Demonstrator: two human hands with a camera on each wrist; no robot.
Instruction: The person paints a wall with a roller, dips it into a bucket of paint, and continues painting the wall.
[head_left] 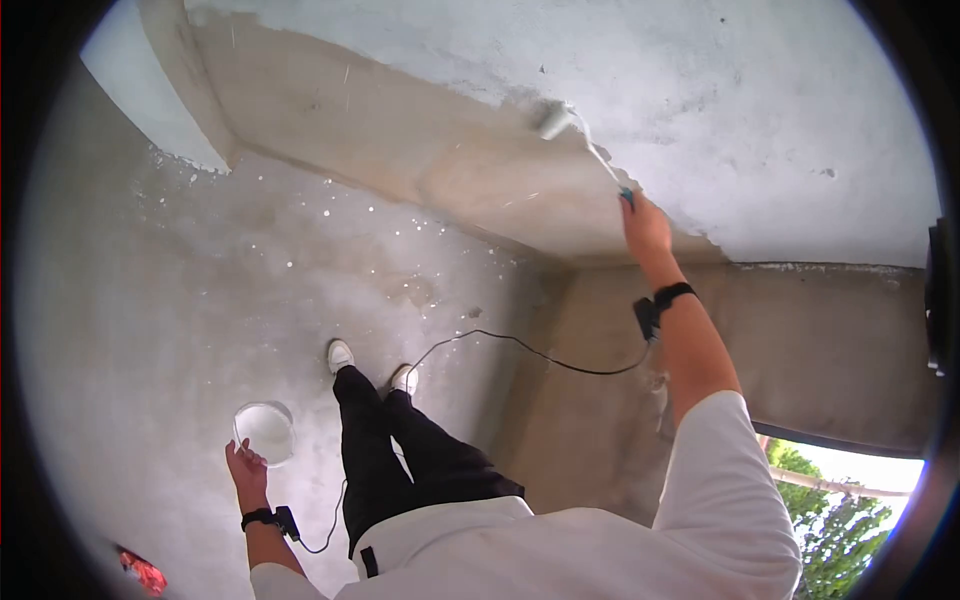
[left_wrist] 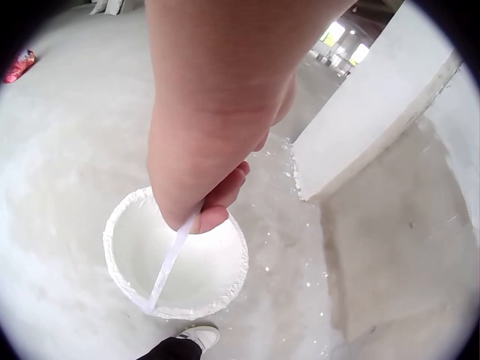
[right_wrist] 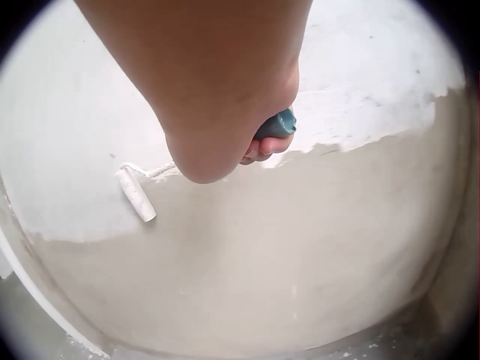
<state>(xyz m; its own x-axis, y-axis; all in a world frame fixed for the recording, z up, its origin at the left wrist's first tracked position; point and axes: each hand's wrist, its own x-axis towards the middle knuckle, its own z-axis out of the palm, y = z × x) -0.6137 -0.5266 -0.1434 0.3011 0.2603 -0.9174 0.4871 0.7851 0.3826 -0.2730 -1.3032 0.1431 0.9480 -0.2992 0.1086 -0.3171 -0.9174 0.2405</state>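
Observation:
My right hand (head_left: pixel 648 228) grips the blue-green handle (right_wrist: pixel 276 125) of a paint roller, arm stretched out to the wall. The white roller (head_left: pixel 555 120) lies at the ragged border between the white-painted upper wall (head_left: pixel 740 110) and the bare grey-brown lower wall (head_left: pixel 500 185). Down at the left, my left hand (head_left: pixel 246 466) holds a white bucket (left_wrist: pixel 241 259) by its thin white handle (left_wrist: pixel 166 268). White paint crusts the bucket's rim, and pale liquid shows inside. In the left wrist view the forearm covers part of the bucket.
White paint drops dot the grey concrete floor (head_left: pixel 200 320). A white pillar (head_left: pixel 165 85) stands at the far left. Black cables (head_left: pixel 560 362) run from the wrist cameras past the legs. A red wrapper (head_left: pixel 143 573) lies at lower left, and a window opening (head_left: pixel 840 500) is at lower right.

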